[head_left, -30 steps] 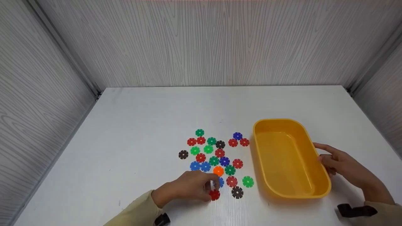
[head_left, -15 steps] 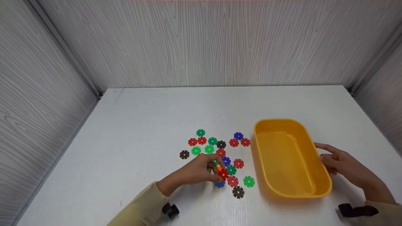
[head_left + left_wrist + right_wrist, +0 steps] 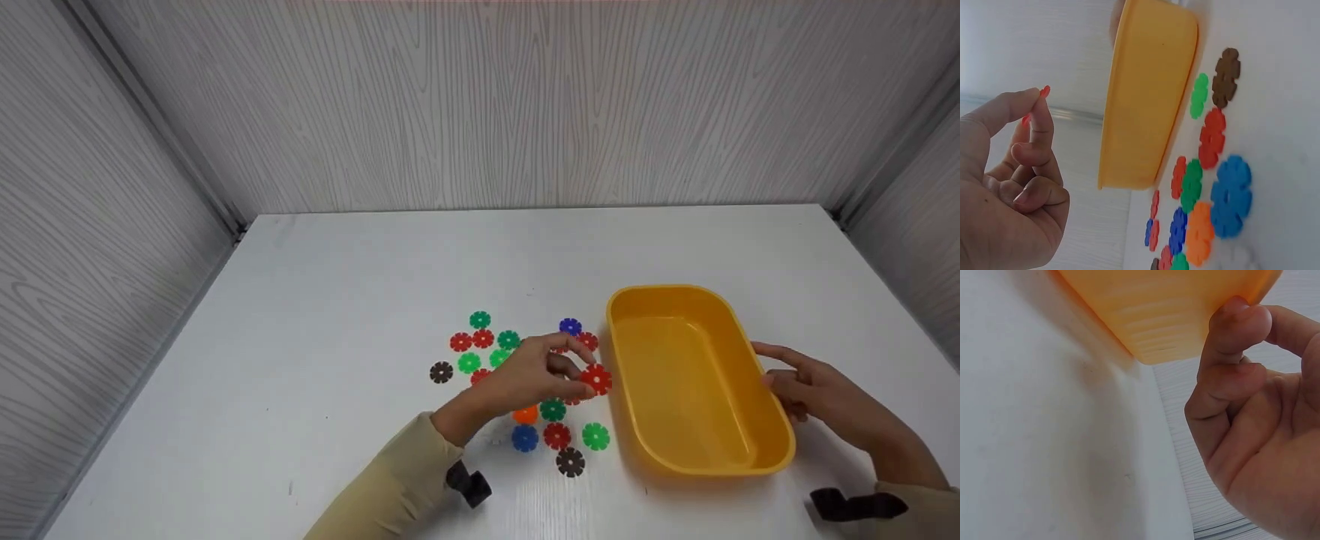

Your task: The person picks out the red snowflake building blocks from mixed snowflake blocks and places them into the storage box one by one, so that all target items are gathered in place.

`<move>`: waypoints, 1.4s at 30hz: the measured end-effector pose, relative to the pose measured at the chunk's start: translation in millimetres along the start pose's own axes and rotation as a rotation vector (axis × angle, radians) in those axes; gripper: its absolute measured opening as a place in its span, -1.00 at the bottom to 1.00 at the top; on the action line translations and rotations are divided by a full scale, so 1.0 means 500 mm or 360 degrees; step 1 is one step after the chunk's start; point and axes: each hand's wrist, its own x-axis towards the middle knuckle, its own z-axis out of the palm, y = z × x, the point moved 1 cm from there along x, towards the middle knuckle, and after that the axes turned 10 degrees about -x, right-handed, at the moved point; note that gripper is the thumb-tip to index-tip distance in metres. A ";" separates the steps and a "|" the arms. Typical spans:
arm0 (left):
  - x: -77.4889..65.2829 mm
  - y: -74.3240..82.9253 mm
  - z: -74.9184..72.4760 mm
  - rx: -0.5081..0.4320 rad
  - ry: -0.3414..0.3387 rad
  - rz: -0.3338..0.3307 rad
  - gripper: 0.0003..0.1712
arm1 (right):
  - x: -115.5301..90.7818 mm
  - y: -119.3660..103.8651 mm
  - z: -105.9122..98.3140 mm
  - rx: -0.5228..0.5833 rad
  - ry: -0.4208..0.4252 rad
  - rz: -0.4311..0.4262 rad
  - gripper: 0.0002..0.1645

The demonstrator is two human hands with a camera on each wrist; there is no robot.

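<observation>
Between thumb and fingertips my left hand [image 3: 525,375] pinches a red notched plastic disc [image 3: 602,385], raised above the table just left of the yellow tub [image 3: 628,405]. In the left wrist view, slivers of red show at the fingertips. Notched discs lie flat below, among them an orange disc [image 3: 526,415], a blue disc [image 3: 525,442], a light green disc [image 3: 596,431] and a brown disc [image 3: 441,367]; the hand hides some. At the tub's right side my right hand [image 3: 832,397] touches the outer wall, its index finger extended and other fingers loosely bent.
The white table [image 3: 360,300] meets a pale wood-grain panel [image 3: 480,105] at the back, with similar panels at both sides. Nothing shows inside the tub. Its raised rim stands between the hands. A dark wrist mount [image 3: 468,484] sits at the left sleeve.
My left hand has lifted the red disc from the near side of the group and carried it right and away from me, toward the tub. The right hand and tub stay put.
</observation>
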 end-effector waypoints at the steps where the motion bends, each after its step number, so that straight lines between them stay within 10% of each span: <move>1: 0.006 0.002 0.009 -0.0010 -0.0011 0.0003 -0.68 | 0.000 0.000 0.000 0.0005 -0.0010 0.0005 -0.28; 21: 0.091 0.006 0.127 -0.0157 0.0016 -0.0084 -0.72 | -0.004 0.008 -0.002 0.0024 -0.0040 0.0020 -0.36; 42: 0.069 0.000 0.073 -0.0009 -0.0146 0.0094 -0.64 | 0.000 0.006 -0.003 0.0018 -0.0001 0.0025 -0.33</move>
